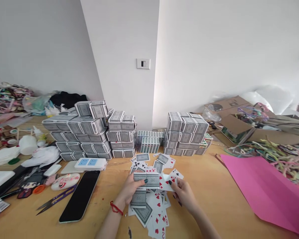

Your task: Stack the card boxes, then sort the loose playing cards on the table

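In my left hand (pixel 130 188) is a folded playing-card piece (pixel 151 179) with grey patterned backs facing up, the thumb lying across its top. A grey card-back panel (pixel 139 198) shows just below the thumb; whether it belongs to the held piece I cannot tell. My right hand (pixel 185 193) pinches a five of hearts playing card (pixel 173 182) by its right end. The card's left part meets the right end of the piece; the exact join is unclear. Loose playing cards (pixel 143 214) lie face up and face down beneath and around both hands.
Card-built block stacks stand behind, at left (pixel 93 127) and right (pixel 185 132), with boxed decks (pixel 149 145) between. A phone (pixel 81 196), scissors (pixel 56 200) and a power strip (pixel 91 163) lie left. Pink paper (pixel 261 189) and tangled cords (pixel 271 149) are right.
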